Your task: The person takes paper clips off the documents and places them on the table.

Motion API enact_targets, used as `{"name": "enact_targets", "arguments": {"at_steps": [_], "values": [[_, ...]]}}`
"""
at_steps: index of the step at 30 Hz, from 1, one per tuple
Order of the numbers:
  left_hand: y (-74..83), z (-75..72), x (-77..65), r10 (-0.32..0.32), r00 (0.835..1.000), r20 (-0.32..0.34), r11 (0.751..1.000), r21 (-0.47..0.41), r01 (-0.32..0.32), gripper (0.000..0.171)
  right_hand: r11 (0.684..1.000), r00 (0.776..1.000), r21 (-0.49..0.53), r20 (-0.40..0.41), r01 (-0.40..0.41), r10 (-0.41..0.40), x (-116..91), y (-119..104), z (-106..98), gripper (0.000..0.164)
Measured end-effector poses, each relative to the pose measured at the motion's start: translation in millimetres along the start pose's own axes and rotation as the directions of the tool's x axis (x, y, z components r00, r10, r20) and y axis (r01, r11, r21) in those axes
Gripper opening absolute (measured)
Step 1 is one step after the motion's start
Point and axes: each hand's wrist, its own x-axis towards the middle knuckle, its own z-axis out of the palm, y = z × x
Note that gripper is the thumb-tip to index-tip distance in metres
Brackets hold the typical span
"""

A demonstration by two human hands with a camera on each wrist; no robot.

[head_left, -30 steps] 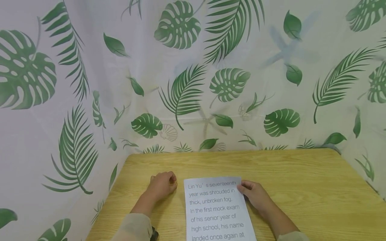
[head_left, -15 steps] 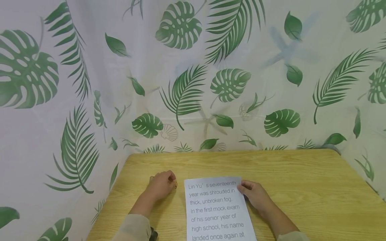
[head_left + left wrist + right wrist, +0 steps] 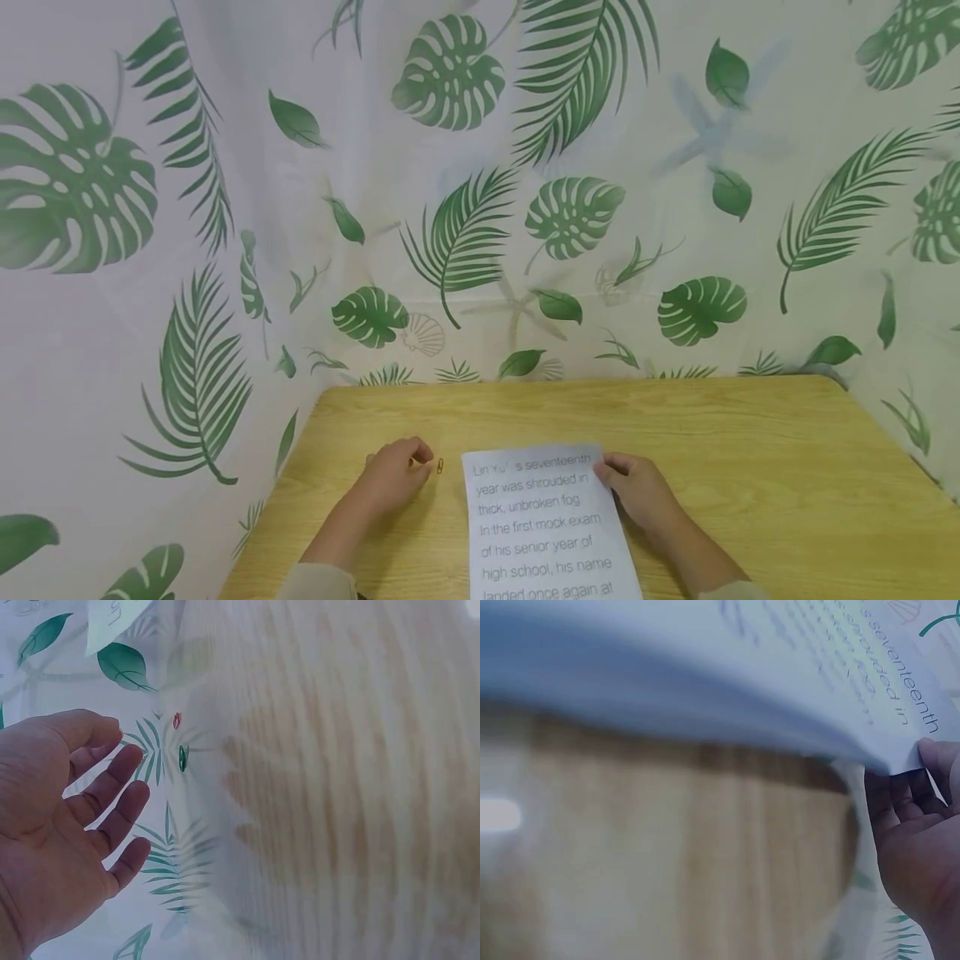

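A white sheet of paper (image 3: pixel 540 533) printed with large text extends toward the person. My right hand (image 3: pixel 637 492) pinches its upper right edge, thumb on the printed face and fingers beneath, as the right wrist view shows with the same hand (image 3: pixel 922 817). Left of the sheet is my left hand (image 3: pixel 397 475), fingers loosely bent and holding nothing; the left wrist view shows the bare palm of this hand (image 3: pixel 67 802). Just off its fingertips lies a small reddish-orange paper clip (image 3: pixel 440 466), also a red clip (image 3: pixel 177 720) in the left wrist view. A green clip (image 3: pixel 183 758) lies nearer the fingers there.
The wooden table (image 3: pixel 787 475) reaches back to a hanging white curtain (image 3: pixel 480 250) with green leaf prints. The same curtain closes off the left and right sides.
My left hand has drawn back slightly left and toward the person, leaving a gap between its fingertips and the orange clip. My right hand keeps its pinch on the paper. The head view has shifted slightly.
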Motion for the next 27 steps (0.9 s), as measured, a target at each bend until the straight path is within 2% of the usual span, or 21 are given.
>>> {"name": "enact_targets", "arguments": {"at_steps": [4, 10, 14, 18, 23, 27], "values": [[1.2, -3.3, -9.7, 0.011, 1.000, -0.002, 1.000, -0.021, -0.011, 0.015, 1.000, 1.000, -0.022, -0.017, 0.009, -0.009, 2.6, -5.0, -9.4, 0.042], [7.4, -0.2, -22.3, 0.063, 0.998, 0.023, 0.996, -0.058, -0.061, 0.018, 0.998, 0.998, -0.060, -0.058, -0.013, 0.009, 10.4, -2.4, -19.7, 0.040], [12.7, 1.6, -28.0, 0.082, 0.996, 0.027, 0.994, -0.076, -0.080, 0.019, 0.996, 0.998, -0.091, -0.063, -0.015, 0.009, 16.7, 1.3, -20.5, 0.038], [18.0, 1.1, -33.0, 0.091, 0.996, 0.023, 0.993, -0.083, -0.089, 0.019, 0.987, 0.994, -0.157, -0.105, -0.018, 0.001, 22.2, 3.6, -17.8, 0.037], [22.5, 0.4, -39.4, 0.092, 0.995, 0.038, 0.992, -0.090, -0.089, 0.021, 0.960, 0.986, -0.278, -0.163, -0.018, -0.029, 28.8, 7.8, -16.4, 0.033], [23.8, -0.4, -42.0, 0.077, 0.996, 0.045, 0.993, -0.092, -0.073, 0.021, 0.931, 0.987, -0.365, -0.155, -0.011, -0.049, 31.7, 9.1, -15.5, 0.029]]}}
